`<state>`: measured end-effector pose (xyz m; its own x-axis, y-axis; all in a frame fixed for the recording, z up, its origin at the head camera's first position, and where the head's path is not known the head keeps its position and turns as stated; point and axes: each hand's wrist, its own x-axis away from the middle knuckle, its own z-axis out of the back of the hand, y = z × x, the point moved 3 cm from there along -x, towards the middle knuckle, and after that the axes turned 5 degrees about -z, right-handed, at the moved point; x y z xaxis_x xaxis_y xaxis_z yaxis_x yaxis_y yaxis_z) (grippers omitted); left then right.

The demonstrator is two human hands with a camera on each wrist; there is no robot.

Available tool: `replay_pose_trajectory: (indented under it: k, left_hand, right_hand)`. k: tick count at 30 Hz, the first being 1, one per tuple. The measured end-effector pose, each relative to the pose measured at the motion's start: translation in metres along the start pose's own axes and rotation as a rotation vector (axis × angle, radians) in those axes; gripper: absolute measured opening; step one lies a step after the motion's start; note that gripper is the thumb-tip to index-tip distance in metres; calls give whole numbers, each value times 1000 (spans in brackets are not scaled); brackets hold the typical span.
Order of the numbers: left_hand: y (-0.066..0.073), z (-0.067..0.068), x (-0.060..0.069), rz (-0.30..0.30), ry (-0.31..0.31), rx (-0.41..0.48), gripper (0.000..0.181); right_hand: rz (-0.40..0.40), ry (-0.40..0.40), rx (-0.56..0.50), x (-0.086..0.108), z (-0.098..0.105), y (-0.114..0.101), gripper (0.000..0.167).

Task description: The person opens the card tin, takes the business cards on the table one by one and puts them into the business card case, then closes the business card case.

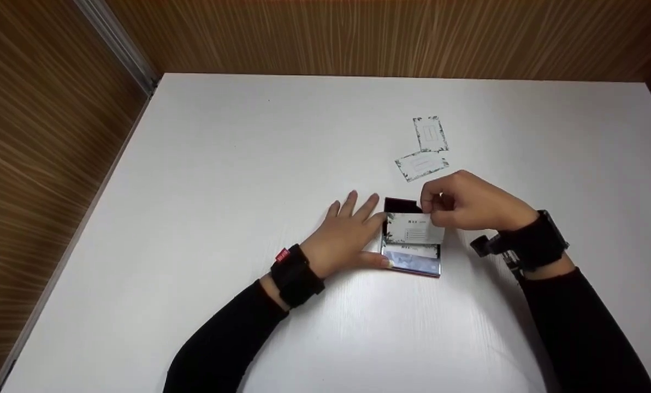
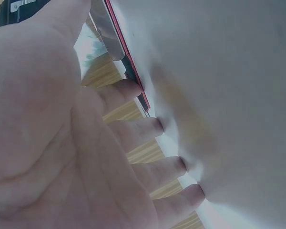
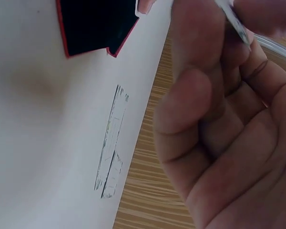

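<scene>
A business card printed with green leaves is pinched between the thumb and fingers of my right hand. It sits above an open card case, dark inside with a red edge. Another leaf-printed card shows inside the case, under the held one. My left hand lies at the case's left side with its fingers spread. Its thumb touches the near left corner and its index finger the left edge. In the right wrist view the held card appears nearly edge-on, and the case's dark flap lies on the table.
Two leaf-bordered cards, one upright and one slanted, lie beyond the case with their edges meeting. All this is on a white table, with wood-grain panels behind it and to the left.
</scene>
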<state>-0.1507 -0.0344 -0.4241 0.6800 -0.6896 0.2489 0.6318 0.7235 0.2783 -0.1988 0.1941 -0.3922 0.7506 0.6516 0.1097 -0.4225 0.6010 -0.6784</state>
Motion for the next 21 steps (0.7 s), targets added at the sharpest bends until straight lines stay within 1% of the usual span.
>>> replay_pose_trajectory:
  k: [3, 7, 16, 21]
  left_hand:
    - [0, 0, 0, 0, 3, 2, 94]
    - [1, 1, -1, 0, 8, 7, 93]
    - [2, 2, 0, 5, -3, -9, 92]
    - [2, 2, 0, 4, -4, -31, 93]
  right_hand:
    - [-26, -35, -16, -1, -2, 0, 25]
    - [-55, -67, -4, -2, -6, 1, 22]
    - [-98, -148, 61, -4, -15, 3, 18]
    - [-99, -178, 109, -5, -19, 3, 20]
